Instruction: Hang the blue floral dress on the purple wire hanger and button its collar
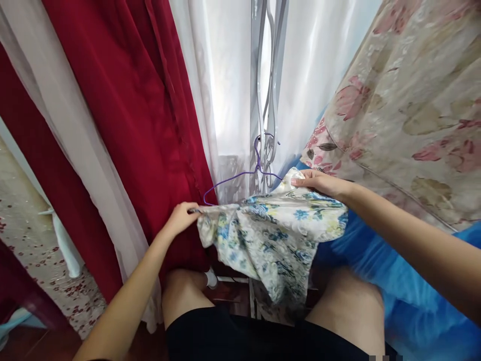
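One purple hanger (258,168), one floral garment (270,233) — gripped by two hands (181,218) (320,181)

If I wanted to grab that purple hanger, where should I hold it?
Probably pinch the purple hanger at its neck, just below the hook, coming from the person's side. That thin stem shows bare above the floral garment, whereas the hanger's lower part is hidden by cloth.

garment (270,235) between left hand (183,218) and right hand (321,183), hanger (258,169) at its top edge, rack (256,55) behind, drapes (128,100) left, tulle (406,291) right
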Demonstrator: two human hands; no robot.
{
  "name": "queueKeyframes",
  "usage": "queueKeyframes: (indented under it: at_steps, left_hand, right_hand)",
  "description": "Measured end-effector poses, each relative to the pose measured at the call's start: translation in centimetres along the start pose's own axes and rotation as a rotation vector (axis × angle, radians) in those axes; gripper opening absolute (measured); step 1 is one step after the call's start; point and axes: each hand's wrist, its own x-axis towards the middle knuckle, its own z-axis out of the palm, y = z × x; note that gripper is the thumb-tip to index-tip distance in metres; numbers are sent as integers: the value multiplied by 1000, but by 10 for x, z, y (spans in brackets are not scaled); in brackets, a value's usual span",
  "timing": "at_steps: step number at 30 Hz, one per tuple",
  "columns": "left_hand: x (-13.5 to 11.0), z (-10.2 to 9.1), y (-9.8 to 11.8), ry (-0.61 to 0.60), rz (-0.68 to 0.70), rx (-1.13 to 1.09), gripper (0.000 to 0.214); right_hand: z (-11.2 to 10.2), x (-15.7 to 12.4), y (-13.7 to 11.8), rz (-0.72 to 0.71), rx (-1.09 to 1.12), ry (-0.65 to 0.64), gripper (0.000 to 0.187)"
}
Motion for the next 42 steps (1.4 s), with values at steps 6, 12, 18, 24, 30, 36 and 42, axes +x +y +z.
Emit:
queueKeyframes:
  at_steps: [6, 12, 18, 24, 30, 36, 42]
  left_hand:
    - [78, -8, 27, 194, -5, -175, 21]
    - [97, 24, 48, 284, -39, -300, 24]
    - [53, 13, 75, 307, 137, -218, 33]
    - [46, 19, 132, 313, 293, 32, 34]
    - [59, 27, 149, 345, 286, 147, 33]
    - [62, 21, 94, 469, 129, -17, 51]
    - [49, 23, 89, 566, 98, -502, 61]
  right_hand:
    - [5, 2, 6, 41, 81, 1, 28]
    - [4, -9, 24, 121, 131, 36, 30]
    - [1, -62, 74, -127, 203, 262, 40]
    - [7, -91, 65, -197, 237, 476, 29]
    - [7, -75, 3, -249, 285, 563, 24]
    - [76, -74, -13, -472, -144, 351, 35]
    - [142, -117, -10, -597, -810, -289, 51]
